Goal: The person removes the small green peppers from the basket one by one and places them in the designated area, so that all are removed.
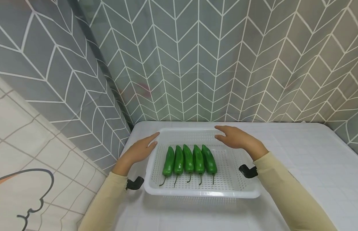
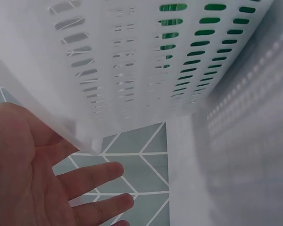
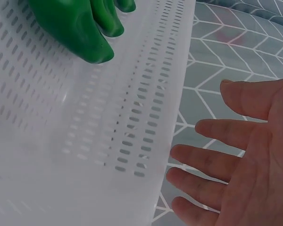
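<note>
Several long green chili peppers (image 1: 188, 159) lie side by side in a white perforated plastic basket (image 1: 202, 193), stems toward the near rim. My left hand (image 1: 138, 150) is at the basket's left rim, fingers extended. In the left wrist view, the basket's wall (image 2: 42, 70) hides part of that hand (image 2: 33, 174); whether it touches the rim I cannot tell. Over the far right part of the basket, in the head view, is my right hand (image 1: 237, 138). The right wrist view shows its fingers (image 3: 210, 160) spread, holding nothing, beside the basket's edge (image 3: 179, 103).
The basket is on a table with a white cloth (image 1: 305, 160), which extends to the right. A grey chevron-patterned curtain (image 1: 207, 64) hangs behind the table and along its left side. White tile-patterned fabric (image 1: 37, 138) is at the lower left.
</note>
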Demonstrator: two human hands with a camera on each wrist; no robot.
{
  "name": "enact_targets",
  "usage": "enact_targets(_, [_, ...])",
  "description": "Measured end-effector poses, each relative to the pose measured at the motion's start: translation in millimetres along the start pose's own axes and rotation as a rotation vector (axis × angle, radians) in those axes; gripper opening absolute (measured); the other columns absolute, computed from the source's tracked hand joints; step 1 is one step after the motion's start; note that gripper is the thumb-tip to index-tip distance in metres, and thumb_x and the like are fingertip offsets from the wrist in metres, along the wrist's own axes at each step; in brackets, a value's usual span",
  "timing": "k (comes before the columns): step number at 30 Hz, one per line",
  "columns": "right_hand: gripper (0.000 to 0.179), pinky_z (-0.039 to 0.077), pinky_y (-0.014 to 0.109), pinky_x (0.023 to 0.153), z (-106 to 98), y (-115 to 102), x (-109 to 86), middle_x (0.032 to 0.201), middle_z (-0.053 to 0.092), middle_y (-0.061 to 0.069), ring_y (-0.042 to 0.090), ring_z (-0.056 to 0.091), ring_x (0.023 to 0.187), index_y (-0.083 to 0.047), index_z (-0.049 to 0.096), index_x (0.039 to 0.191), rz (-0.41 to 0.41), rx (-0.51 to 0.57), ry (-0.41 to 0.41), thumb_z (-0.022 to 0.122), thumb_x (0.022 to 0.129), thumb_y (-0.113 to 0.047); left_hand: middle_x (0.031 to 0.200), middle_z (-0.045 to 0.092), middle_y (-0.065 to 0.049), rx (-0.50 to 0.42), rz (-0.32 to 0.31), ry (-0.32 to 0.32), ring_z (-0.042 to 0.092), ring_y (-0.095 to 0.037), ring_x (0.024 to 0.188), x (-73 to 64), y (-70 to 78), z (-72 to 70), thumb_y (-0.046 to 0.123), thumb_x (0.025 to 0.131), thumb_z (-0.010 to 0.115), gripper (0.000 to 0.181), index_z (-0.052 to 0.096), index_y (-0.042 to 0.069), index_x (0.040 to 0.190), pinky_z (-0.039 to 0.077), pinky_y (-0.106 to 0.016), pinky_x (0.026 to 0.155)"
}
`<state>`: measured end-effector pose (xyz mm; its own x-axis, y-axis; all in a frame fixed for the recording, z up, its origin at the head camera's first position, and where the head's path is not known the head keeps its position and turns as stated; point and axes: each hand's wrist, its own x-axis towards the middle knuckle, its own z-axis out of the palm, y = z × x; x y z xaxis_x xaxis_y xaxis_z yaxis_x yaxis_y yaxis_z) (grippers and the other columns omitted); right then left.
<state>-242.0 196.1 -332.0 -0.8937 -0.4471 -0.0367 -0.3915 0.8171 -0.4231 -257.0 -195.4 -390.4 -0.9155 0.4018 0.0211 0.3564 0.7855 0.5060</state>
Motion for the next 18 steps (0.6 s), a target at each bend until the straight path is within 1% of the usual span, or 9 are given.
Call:
enact_targets(5, [0.054, 0.034, 0.061, 0.112, 5, -1, 4.2, 0.148, 0.046, 0.031, 0.049, 0.041, 0.138, 0.010, 0.043, 0.148, -0.009, 0.002, 0.018, 0.052, 0.107, -0.024, 0.157, 0.040, -0.019, -0.028, -0.007, 0.008, 0.041, -0.041, 0.141, 0.2, -2.6, 3.5, 0.029, 0.111, 0.037, 0.053, 0.031, 0.011, 0.161, 0.034, -0.060, 0.113])
enact_targets(11, [0.052, 0.036, 0.061, 0.111, 10, -3, 7.0, 0.146, 0.048, 0.031, 0.049, 0.043, 0.136, 0.010, 0.046, 0.145, -0.004, -0.020, 0.033, 0.053, 0.107, -0.023, 0.155, 0.042, -0.021, -0.067, -0.020, 0.010, 0.045, -0.042, 0.138, -1.1, -2.2, 6.7, 0.028, 0.112, 0.036, 0.053, 0.029, 0.010, 0.161, 0.037, -0.060, 0.110])
enact_targets(14, [0.050, 0.040, 0.061, 0.108, 11, -5, 7.8, 0.143, 0.049, 0.032, 0.049, 0.047, 0.133, 0.010, 0.049, 0.143, -0.001, -0.025, 0.035, 0.054, 0.106, -0.024, 0.154, 0.043, -0.022, -0.099, -0.017, 0.009, 0.046, -0.041, 0.137, -1.1, -2.6, 7.8, 0.027, 0.112, 0.035, 0.053, 0.028, 0.010, 0.161, 0.038, -0.060, 0.110])
enact_targets(18, [0.047, 0.046, 0.060, 0.102, 14, -7, 11.2, 0.136, 0.055, 0.031, 0.047, 0.054, 0.125, 0.009, 0.053, 0.140, 0.004, -0.017, 0.025, 0.054, 0.106, -0.023, 0.150, 0.048, -0.023, -0.147, -0.020, 0.009, 0.054, -0.040, 0.130, -1.3, -3.1, 9.4, 0.027, 0.112, 0.033, 0.053, 0.027, 0.010, 0.161, 0.041, -0.060, 0.107])
